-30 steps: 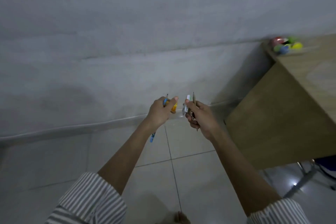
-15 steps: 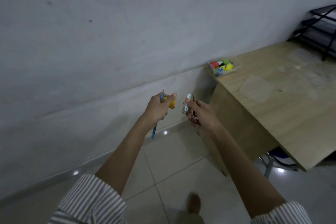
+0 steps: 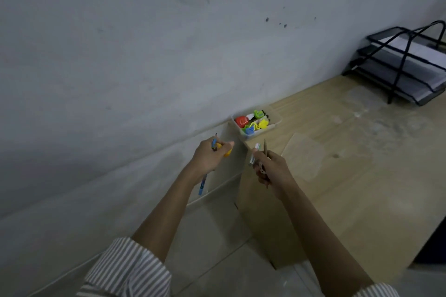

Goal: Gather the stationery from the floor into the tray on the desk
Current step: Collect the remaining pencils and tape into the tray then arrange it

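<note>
Both arms are held out forward at about the same height, striped sleeves (image 3: 125, 270) pushed up the forearms. The left hand (image 3: 207, 155) is closed around a blue pencil (image 3: 202, 182), whose lower end hangs below the fist, and a small yellow item (image 3: 226, 150) is pinched at the fingertips. The right hand (image 3: 274, 171) is curled around a brown pencil (image 3: 265, 147) and a white marker (image 3: 255, 152), both pointing upward. The clear tray (image 3: 277, 123), already filled with coloured stationery, is seen just beyond the hands at the near corner of the wooden desk (image 3: 362, 176), against the grey wall (image 3: 144, 55). A black mesh paper rack (image 3: 407, 65) is set at the far end of the desk. Tiled floor (image 3: 217, 236) is seen below the arms.
</note>
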